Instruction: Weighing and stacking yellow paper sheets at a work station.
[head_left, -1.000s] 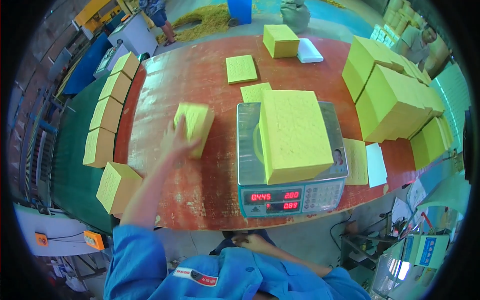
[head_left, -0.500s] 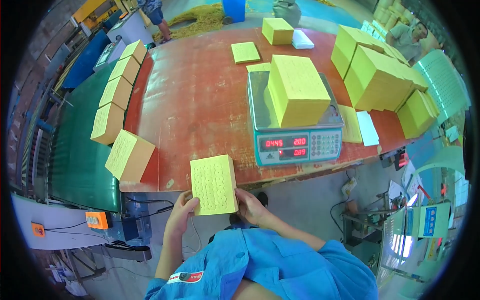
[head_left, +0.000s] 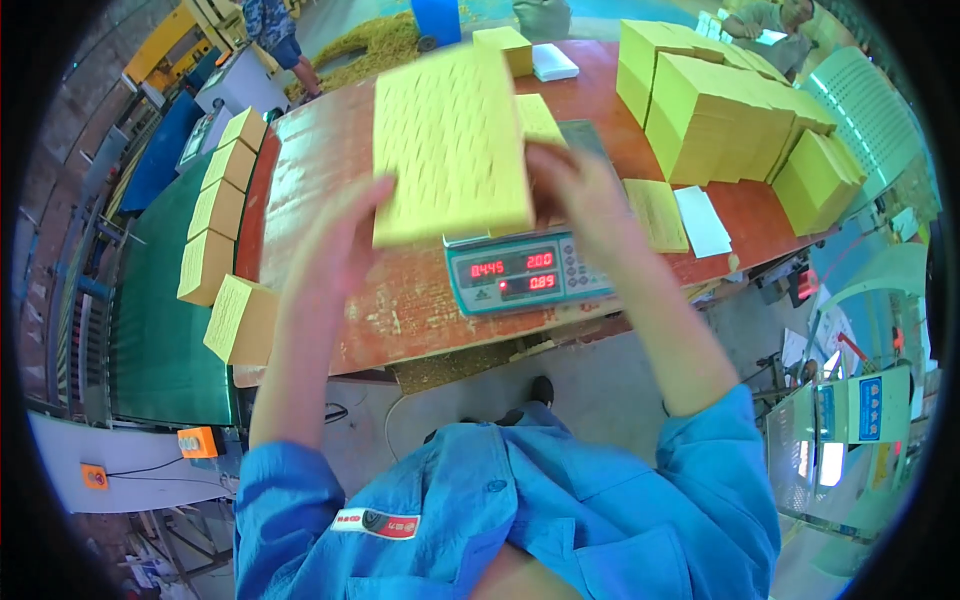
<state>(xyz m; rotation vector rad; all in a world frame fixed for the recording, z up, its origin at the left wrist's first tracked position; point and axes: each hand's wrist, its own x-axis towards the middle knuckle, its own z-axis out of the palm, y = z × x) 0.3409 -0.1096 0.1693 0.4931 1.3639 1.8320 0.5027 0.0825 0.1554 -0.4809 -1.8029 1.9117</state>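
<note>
Between my two hands is a thick stack of yellow paper [head_left: 450, 150], raised over the near part of the table and marked with rows of small dashes. My left hand [head_left: 350, 225] grips its left edge, the fingers blurred. On the right edge, my right hand [head_left: 575, 190] is closed around the side. Behind and below the stack stands a teal electronic scale [head_left: 470, 290] with lit red digits. Much of its metal pan is hidden. Another yellow paper piece [head_left: 540, 118] shows partly behind the held stack, by the pan.
Yellow blocks [head_left: 208, 265] line the green conveyor [head_left: 150, 350] on the left. Large yellow stacks [head_left: 710, 120] stand at the right, near white sheets [head_left: 704, 222] on the red table [head_left: 300, 190]. A person [head_left: 765, 40] is behind those stacks; another [head_left: 280, 45] stands far left.
Both hands have lifted the yellow paper stack from beside the table's near edge, up and forward toward the scale. My view has shifted, so the table appears farther left and higher.
</note>
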